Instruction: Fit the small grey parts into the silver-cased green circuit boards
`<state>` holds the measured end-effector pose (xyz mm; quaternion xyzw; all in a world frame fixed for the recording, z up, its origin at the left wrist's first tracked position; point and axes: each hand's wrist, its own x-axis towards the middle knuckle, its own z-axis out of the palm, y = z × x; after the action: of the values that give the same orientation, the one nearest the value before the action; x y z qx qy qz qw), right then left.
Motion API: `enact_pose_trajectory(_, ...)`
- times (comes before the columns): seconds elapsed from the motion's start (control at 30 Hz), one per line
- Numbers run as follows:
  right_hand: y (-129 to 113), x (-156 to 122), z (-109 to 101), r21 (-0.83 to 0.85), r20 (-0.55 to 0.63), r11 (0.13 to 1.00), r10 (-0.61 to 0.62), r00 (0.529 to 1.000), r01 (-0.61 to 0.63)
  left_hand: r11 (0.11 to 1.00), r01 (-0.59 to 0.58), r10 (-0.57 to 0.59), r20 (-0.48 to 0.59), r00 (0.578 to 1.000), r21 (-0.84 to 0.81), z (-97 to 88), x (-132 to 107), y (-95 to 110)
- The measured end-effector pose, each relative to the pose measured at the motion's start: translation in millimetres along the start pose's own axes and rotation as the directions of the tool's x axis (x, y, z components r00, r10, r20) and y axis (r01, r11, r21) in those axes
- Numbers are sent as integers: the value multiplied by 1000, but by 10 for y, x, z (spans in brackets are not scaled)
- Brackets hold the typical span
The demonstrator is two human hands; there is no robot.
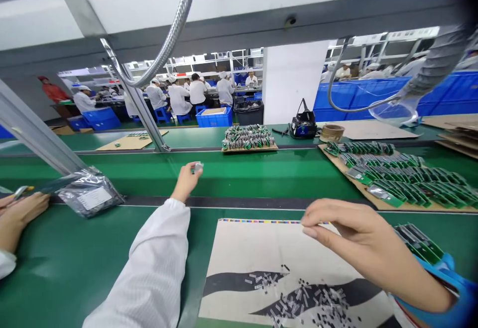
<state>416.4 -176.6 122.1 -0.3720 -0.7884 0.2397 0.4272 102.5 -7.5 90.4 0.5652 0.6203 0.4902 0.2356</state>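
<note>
Bright, even, whitish light. Glare streaks the plastic bag (89, 194); the green belt (246, 176) shines softly. The piece (197, 167) in the left hand (185, 181) is blurred, distant workers (179, 96) soft. Wide-angle stretch slants the edges; the top right corner darkens.

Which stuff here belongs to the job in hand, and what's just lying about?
Likely in the job: small part in left hand, loose bits, sheet beneath them, circuit boards.

Probably just lying about: black bag, tape roll, plastic bag.
</note>
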Motion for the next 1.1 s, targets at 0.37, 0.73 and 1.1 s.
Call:
enact_pose_trajectory(0.37,-240,-39,-43,5,-245,996,-86,966,90,756,342,216,706,675,-558,244,-1444,1111)
enact_pose_trajectory(0.73,-392,-125,-175,-124,-316,976,-209,925,179,771,292,259,698,668,-566,138,-1807,1275)
enact_pose_trajectory(1.1,-542,-117,-10,-115,-343,934,-356,869,337,814,186,320,691,649,-551,110,-1999,1299)
